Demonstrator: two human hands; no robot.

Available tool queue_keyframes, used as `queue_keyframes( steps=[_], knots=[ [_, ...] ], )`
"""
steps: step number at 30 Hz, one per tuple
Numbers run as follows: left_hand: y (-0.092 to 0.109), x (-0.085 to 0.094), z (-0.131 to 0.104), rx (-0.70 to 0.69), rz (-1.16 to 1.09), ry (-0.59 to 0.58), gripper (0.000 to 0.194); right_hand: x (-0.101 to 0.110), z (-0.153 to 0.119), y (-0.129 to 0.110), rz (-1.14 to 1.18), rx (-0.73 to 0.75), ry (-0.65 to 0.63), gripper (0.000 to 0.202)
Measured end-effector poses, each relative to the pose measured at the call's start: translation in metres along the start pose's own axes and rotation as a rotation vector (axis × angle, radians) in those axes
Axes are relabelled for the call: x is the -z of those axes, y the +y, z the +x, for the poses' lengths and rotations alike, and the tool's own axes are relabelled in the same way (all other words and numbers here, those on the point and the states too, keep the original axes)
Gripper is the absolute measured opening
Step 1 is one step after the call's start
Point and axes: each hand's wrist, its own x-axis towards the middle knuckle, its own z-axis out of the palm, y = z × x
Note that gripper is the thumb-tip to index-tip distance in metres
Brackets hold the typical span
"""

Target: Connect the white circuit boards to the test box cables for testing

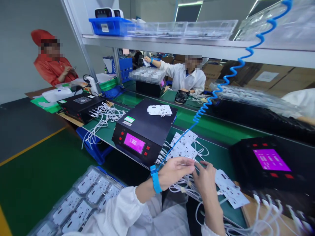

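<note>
My left hand (176, 171), with a blue wrist strap (155, 179) at its wrist, reaches in from the left, fingers drawn together. Its fingertips meet those of my right hand (204, 175), which is bent in a pinch. Whatever lies between the fingertips is too small and hidden to name. Just beyond them, white circuit boards (180, 151) lie partly overlapping on the green mat, with white cables beside them. Another white circuit board (231, 190) lies to the right of my right hand, a cable plug at its near edge. Bundled white cables (183, 187) run under my hands.
A black tester box (145, 131) with a pink screen carries more boards; a second tester (265, 164) stands right. A coiled blue cord (231, 70) hangs across the view. A clear tray (81, 200) of boards sits lower left. Co-workers are beyond the bench and at left.
</note>
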Motion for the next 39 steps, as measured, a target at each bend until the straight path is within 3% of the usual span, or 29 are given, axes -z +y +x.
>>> queue_keyframes(
  steps=[4, 7, 11, 15, 18, 20, 23, 26, 28, 30, 39],
  knots=[
    [0.006, -0.008, 0.012, 0.052, -0.08, 0.013, 0.071, 0.001, 0.002, -0.004, -0.003, 0.017, 0.02, 0.052],
    [0.004, -0.013, 0.022, 0.077, -0.107, 0.015, 0.068, 0.017, -0.001, -0.009, 0.012, 0.025, 0.063, 0.055],
    [0.0, -0.019, 0.033, 0.114, -0.146, -0.022, 0.062, 0.072, -0.024, 0.001, -0.028, -0.063, 0.054, 0.053],
    [-0.001, -0.03, 0.043, 0.172, -0.188, -0.072, 0.053, 0.14, -0.046, 0.019, -0.173, -0.34, -0.173, 0.048],
    [-0.004, -0.043, 0.056, 0.264, -0.218, -0.08, 0.04, 0.166, -0.034, 0.027, -0.346, -0.528, -0.325, 0.038],
    [-0.009, -0.053, 0.064, 0.351, -0.226, -0.065, 0.029, 0.164, -0.014, 0.031, -0.403, -0.541, -0.403, 0.032],
    [-0.018, -0.068, 0.07, 0.425, -0.196, -0.049, 0.018, 0.143, 0.016, 0.035, -0.434, -0.634, -0.541, 0.035],
    [-0.026, -0.075, 0.074, 0.43, -0.152, -0.058, 0.021, 0.118, 0.032, 0.038, -0.462, -0.828, -0.637, 0.041],
    [-0.03, -0.076, 0.077, 0.423, -0.12, -0.061, 0.025, 0.109, 0.035, 0.041, -0.426, -0.878, -0.667, 0.031],
    [-0.032, -0.075, 0.081, 0.411, -0.083, -0.064, 0.027, 0.106, 0.033, 0.043, -0.385, -0.905, -0.665, 0.027],
    [-0.035, -0.08, 0.097, 0.234, 0.174, -0.084, 0.04, 0.126, 0.013, 0.04, -0.281, -1.077, -0.483, 0.045]
  ],
)
